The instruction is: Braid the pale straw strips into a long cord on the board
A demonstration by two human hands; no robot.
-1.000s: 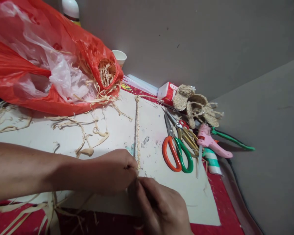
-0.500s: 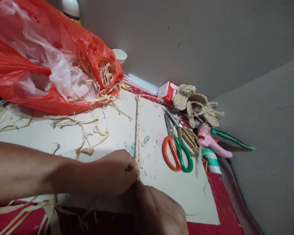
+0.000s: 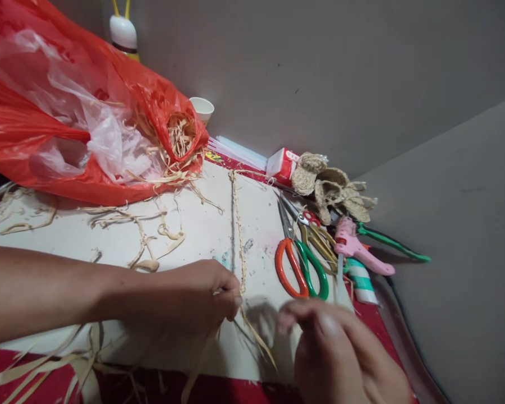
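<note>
A thin braided straw cord runs straight across the pale work board from the far edge to my hands. My left hand is closed, pinching the near end of the braid where loose straw strands fan out. My right hand has come off the braid and hovers blurred to the right of it. Its fingers are curled together near a strand tip, and I cannot see whether they hold anything.
A red plastic bag of straw lies at the back left, loose straw scattered beside it. Orange-and-green scissors, further scissors, a pink glue gun, woven straw pieces, a small carton and a paper cup crowd the right.
My right hand has let go at the braid's end and moved right and toward me. The loose strands now fan out below my left hand, which stays in place.
</note>
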